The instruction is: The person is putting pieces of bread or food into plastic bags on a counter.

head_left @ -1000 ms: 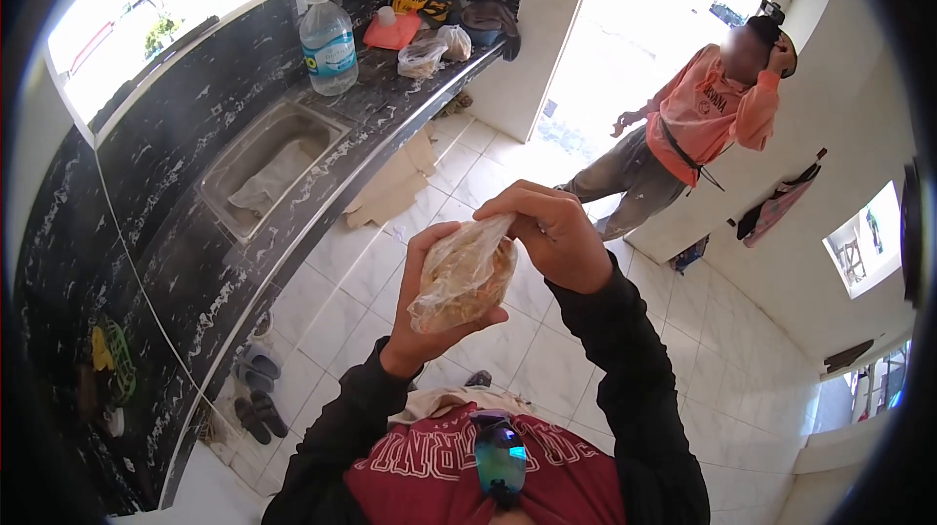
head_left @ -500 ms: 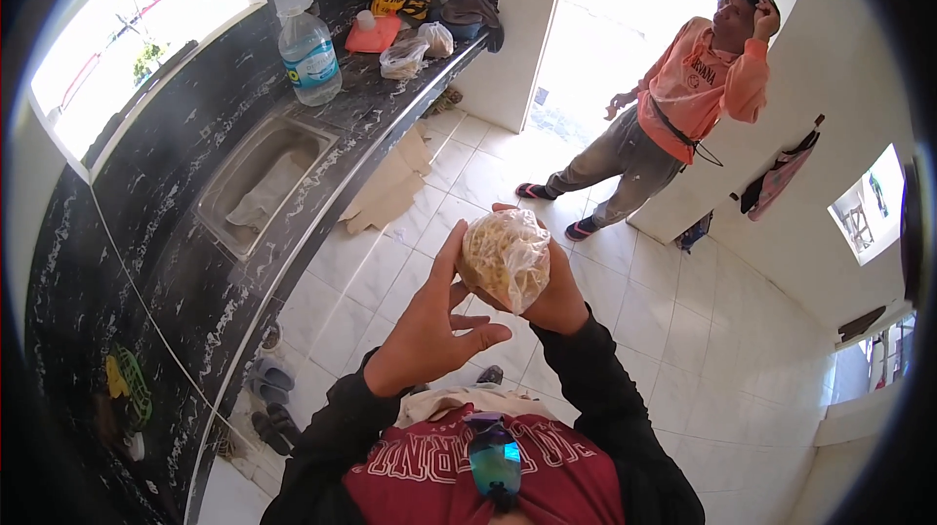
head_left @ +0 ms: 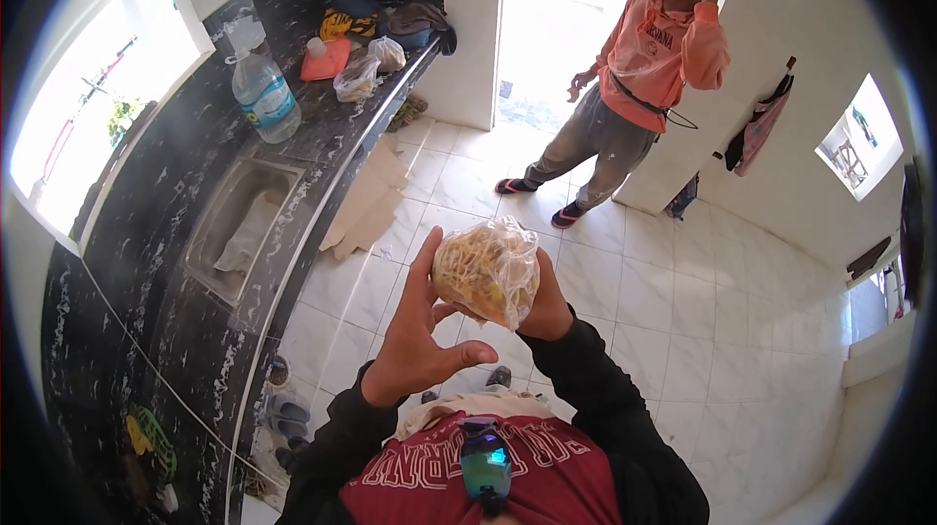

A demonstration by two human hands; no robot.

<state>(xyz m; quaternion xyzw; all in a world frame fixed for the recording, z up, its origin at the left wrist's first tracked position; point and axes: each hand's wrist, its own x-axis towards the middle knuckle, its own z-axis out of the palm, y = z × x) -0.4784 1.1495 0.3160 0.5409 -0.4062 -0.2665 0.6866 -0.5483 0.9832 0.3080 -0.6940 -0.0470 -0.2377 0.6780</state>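
A clear plastic bag of food (head_left: 487,273), yellowish and shredded like noodles, is held up in front of my chest. My right hand (head_left: 549,310) supports it from the right and behind; most of those fingers are hidden by the bag. On the other side, my left hand (head_left: 414,344) has its fingers stretched along the bag's left edge, the index fingertip close to or touching it. The left thumb sticks out below, apart from the bag.
To the left runs a dark counter with a steel sink (head_left: 208,262), a large water bottle (head_left: 265,96), plastic bags (head_left: 357,79) and caps (head_left: 326,58). A person in an orange hoodie (head_left: 656,52) stands by the doorway. Cardboard (head_left: 363,201) and grey shoes (head_left: 287,415) lie on the tiled floor.
My view has shifted, so the counter and the person appear further left. The bag is tilted slightly, showing more of the food inside. Both hands keep their places around it.
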